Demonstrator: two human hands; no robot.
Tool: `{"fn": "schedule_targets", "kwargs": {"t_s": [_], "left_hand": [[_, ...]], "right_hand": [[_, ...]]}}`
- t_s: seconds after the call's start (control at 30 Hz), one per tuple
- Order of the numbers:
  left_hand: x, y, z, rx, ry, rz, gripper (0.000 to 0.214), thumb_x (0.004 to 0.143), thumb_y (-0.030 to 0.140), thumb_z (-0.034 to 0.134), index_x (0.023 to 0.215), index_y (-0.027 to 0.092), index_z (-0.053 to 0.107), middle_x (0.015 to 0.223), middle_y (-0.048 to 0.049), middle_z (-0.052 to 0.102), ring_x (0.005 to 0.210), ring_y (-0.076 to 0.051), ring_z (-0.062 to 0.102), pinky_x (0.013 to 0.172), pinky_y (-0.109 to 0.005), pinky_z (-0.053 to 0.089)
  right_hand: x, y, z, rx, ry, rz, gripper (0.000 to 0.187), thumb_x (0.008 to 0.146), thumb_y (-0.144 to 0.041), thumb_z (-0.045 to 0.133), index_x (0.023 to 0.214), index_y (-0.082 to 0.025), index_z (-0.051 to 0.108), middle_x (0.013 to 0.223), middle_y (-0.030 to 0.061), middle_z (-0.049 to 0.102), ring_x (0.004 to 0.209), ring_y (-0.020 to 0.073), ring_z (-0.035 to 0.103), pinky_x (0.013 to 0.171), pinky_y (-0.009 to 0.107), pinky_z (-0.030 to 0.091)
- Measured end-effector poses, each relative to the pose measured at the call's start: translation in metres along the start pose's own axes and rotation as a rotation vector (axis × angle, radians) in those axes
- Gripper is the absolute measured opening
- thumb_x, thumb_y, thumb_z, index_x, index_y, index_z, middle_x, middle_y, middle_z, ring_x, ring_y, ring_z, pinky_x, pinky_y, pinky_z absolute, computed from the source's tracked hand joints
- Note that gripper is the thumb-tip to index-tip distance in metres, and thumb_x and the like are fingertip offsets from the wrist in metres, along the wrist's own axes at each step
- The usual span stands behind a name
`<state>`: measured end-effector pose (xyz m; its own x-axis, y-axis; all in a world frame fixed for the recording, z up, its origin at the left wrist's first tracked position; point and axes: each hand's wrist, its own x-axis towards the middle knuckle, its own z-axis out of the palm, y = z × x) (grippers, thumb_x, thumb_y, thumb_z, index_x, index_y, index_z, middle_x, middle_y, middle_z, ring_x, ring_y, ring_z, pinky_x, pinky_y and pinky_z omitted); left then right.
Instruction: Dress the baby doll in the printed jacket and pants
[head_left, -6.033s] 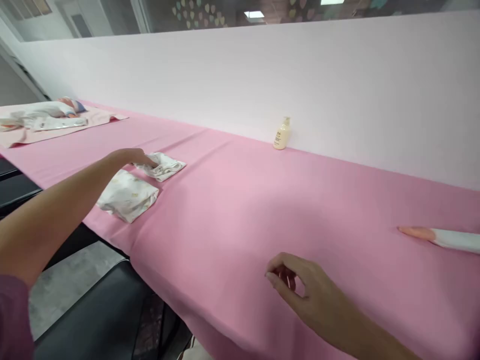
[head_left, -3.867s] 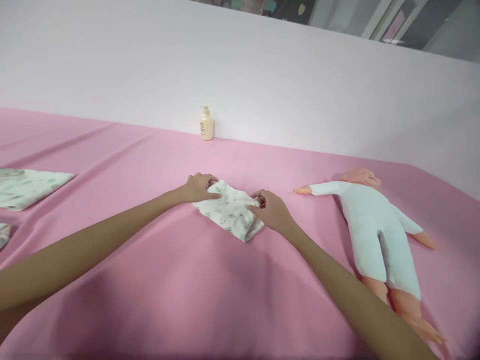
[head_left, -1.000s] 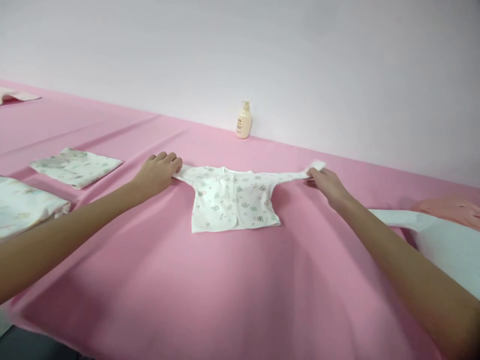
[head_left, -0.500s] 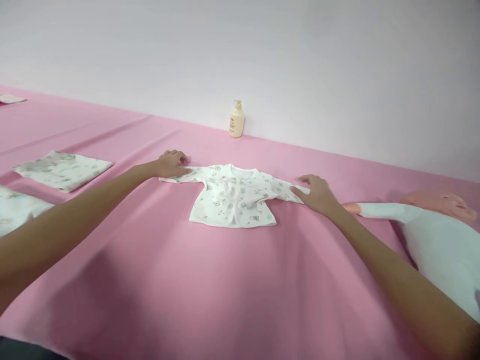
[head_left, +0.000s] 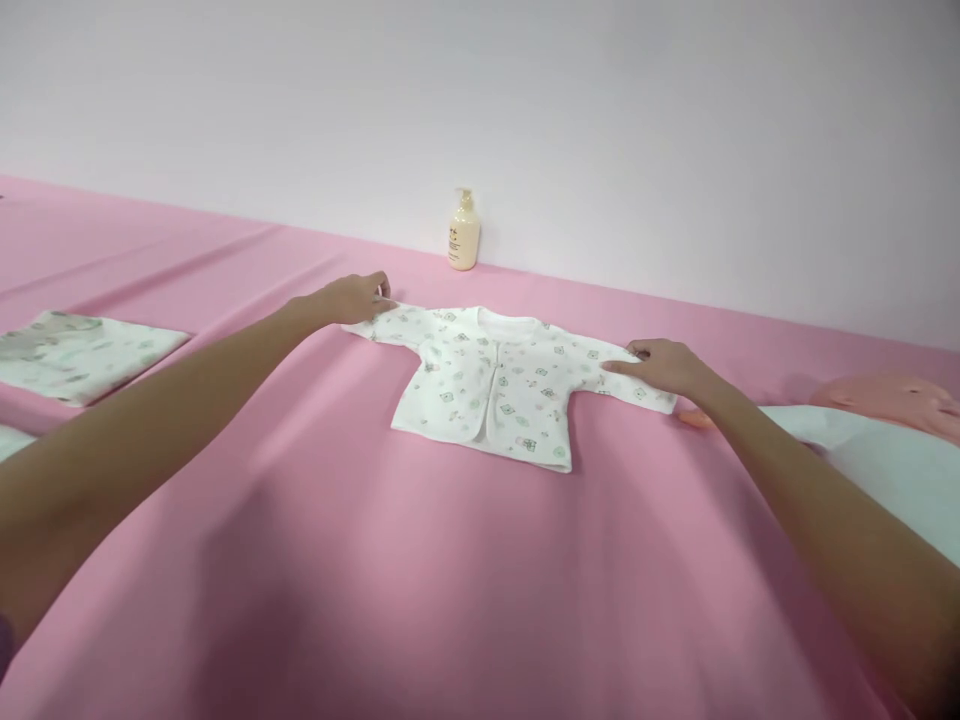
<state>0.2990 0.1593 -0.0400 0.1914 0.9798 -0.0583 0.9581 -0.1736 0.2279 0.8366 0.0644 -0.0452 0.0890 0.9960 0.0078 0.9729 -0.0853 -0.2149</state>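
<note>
Wall (head_left: 675, 150): rising pale and plain, filling the far side of your view.
Pink sheet (head_left: 375, 560): spreading beneath everything before you, creases running across its far left part and soft shadows falling over its near part.
Doll (head_left: 885, 460): lying on the pink sheet at the right, the edge of your view cutting it off, its body showing white and the doll's hand (head_left: 696, 420) pointing toward the middle.
Shirt (head_left: 525, 385): lying spread in the middle of the pink sheet, sleeves stretching left and right, neckline facing the far side, hem facing you, front panels parting slightly toward the hem, small prints dotting the white fabric.
Folded cloth (head_left: 97, 350): lying at the left, well apart from the shirt, showing green print on white.
Second cloth (head_left: 11, 440): peeking in at the left edge, nearer you, only a corner showing.
Your left hand (head_left: 356, 298): pinching the left sleeve's far edge near the cuff.
Your right hand (head_left: 664, 365): pinching the right sleeve's far edge, the cuff lying just beside the doll's hand; you cannot tell whether they are touching.
Bottle (head_left: 463, 237): standing upright beyond the shirt, close to the wall, its cream pump facing up.
</note>
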Motion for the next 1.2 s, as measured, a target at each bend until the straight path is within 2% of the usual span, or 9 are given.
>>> {"fn": "schedule_targets", "kwargs": {"t_s": [0.1,0.17,0.23,0.33,0.43,0.7,0.83,1.0,1.2], "left_hand": [[0.005,0.023,0.012,0.149,0.193,0.057,0.038,0.111,0.04,0.046,0.135,0.012,0.058,0.133,-0.0182,0.068,0.126,-0.038,0.061,0.109,-0.051,0.045],[-0.007,0.042,0.023,0.181,0.331,0.085,0.035,0.109,0.036,0.049,0.132,0.011,0.06,0.146,-0.0232,0.059,0.139,-0.044,0.052,0.114,-0.058,0.04],[-0.035,0.064,0.036,0.082,0.383,0.192,0.035,0.109,0.043,0.049,0.124,0.015,0.063,0.141,-0.0221,0.061,0.133,-0.042,0.055,0.11,-0.056,0.043],[-0.091,0.1,0.056,-0.141,0.185,0.512,0.044,0.105,0.065,0.055,0.108,0.022,0.062,0.113,-0.0114,0.069,0.105,-0.031,0.063,0.093,-0.044,0.049],[-0.133,0.125,0.073,-0.147,0.076,0.616,0.048,0.098,0.071,0.063,0.099,0.023,0.057,0.1,-0.0064,0.069,0.093,-0.027,0.063,0.088,-0.042,0.046],[-0.135,0.129,0.08,-0.094,0.029,0.715,0.03,0.111,0.046,0.044,0.093,0.024,0.052,0.091,-0.0042,0.069,0.082,-0.024,0.061,0.088,-0.043,0.044],[-0.132,0.119,0.074,-0.333,0.044,0.453,0.022,0.108,0.041,0.046,0.093,0.025,0.051,0.079,-0.0004,0.066,0.069,-0.021,0.061,0.07,-0.035,0.043],[-0.124,0.079,0.056,-0.4,0.286,-0.017,0.027,0.105,0.049,0.046,0.094,0.025,0.052,0.086,-0.0026,0.071,0.077,-0.023,0.064,0.072,-0.035,0.044],[-0.129,0.018,0.055,-0.271,0.236,-0.18,0.026,0.1,0.051,0.05,0.098,0.026,0.058,0.101,-0.0074,0.077,0.092,-0.031,0.07,0.081,-0.042,0.051]], "right_hand": [[-0.01,-0.011,0.009,-0.033,0.128,0.048,0.031,0.089,-0.046,0.077,0.095,-0.021,0.06,0.095,0.0088,0.068,0.089,0.0269,0.063,0.077,0.038,0.042],[-0.033,-0.031,0.018,-0.008,0.298,-0.08,0.026,0.09,-0.039,0.073,0.104,-0.02,0.059,0.103,0.0112,0.068,0.098,0.0301,0.062,0.083,0.041,0.044],[-0.067,-0.059,0.029,0.115,0.33,-0.267,0.024,0.096,-0.042,0.068,0.107,-0.022,0.059,0.104,0.0096,0.067,0.096,0.0289,0.062,0.083,0.041,0.045],[-0.117,-0.103,0.046,0.241,0.133,-0.516,0.028,0.104,-0.051,0.065,0.102,-0.024,0.058,0.099,0.0067,0.067,0.09,0.026,0.061,0.08,0.038,0.045],[-0.142,-0.134,0.06,0.215,0.031,-0.619,0.036,0.103,-0.053,0.069,0.092,-0.024,0.05,0.095,0.0047,0.065,0.085,0.0231,0.058,0.077,0.036,0.043],[-0.136,-0.152,0.072,0.091,0.017,-0.654,0.031,0.112,-0.029,0.047,0.083,-0.024,0.042,0.083,0.0022,0.058,0.074,0.019,0.05,0.075,0.035,0.039],[-0.134,-0.138,0.057,0.237,0.04,-0.511,0.035,0.112,-0.032,0.041,0.079,-0.025,0.038,0.071,-0.0005,0.054,0.064,0.0173,0.046,0.067,0.034,0.035],[-0.137,-0.08,0.025,0.281,0.195,-0.185,0.032,0.102,-0.041,0.051,0.075,-0.025,0.042,0.068,-0.0002,0.055,0.061,0.0182,0.048,0.06,0.033,0.032],[-0.161,-0.01,0.016,0.194,0.041,-0.046,0.042,0.095,-0.05,0.057,0.069,-0.025,0.035,0.063,-0.0001,0.051,0.062,0.021,0.052,0.06,0.035,0.038]]}}
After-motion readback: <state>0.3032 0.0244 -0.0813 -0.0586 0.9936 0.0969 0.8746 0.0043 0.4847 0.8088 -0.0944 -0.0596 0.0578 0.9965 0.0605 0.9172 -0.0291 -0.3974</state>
